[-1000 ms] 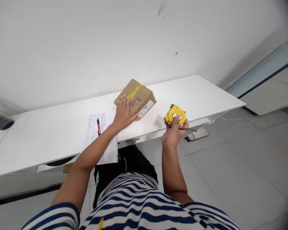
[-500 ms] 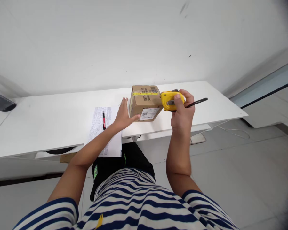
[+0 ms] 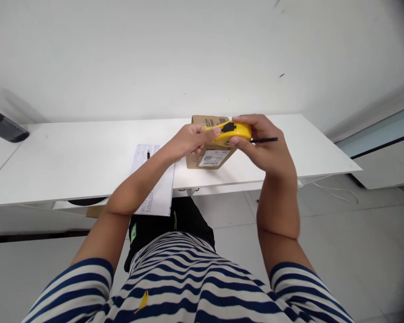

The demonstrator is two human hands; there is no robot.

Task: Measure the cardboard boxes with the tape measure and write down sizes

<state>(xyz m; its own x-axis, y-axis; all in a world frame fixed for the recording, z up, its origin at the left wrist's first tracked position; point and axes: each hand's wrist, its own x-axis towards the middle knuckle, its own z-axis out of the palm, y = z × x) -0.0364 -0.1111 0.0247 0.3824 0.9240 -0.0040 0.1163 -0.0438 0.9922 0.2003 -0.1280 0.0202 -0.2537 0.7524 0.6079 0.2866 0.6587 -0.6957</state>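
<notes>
A yellow tape measure (image 3: 242,130) with a black lock button and a black wrist strap is gripped in my right hand (image 3: 269,143), above the box's right side. My left hand (image 3: 193,140) is closed at the tape's mouth, pinching the yellow blade end with thumb and fingers. Behind and below both hands stands a brown cardboard box (image 3: 193,161) with a white shipping label (image 3: 216,157) on its near face. The hands and the tape measure hide much of the box's top.
Left of the box, a written sheet of paper (image 3: 161,193) overhangs the front edge of the white table (image 3: 70,157), with a pen (image 3: 148,154) on it, partly behind my left forearm. A dark object (image 3: 6,125) stands at far left. A white wall rises behind.
My left hand has left the box's side and moved right to the blade at the tape measure. My right hand has turned the tape measure; the blade no longer lies across the box top.
</notes>
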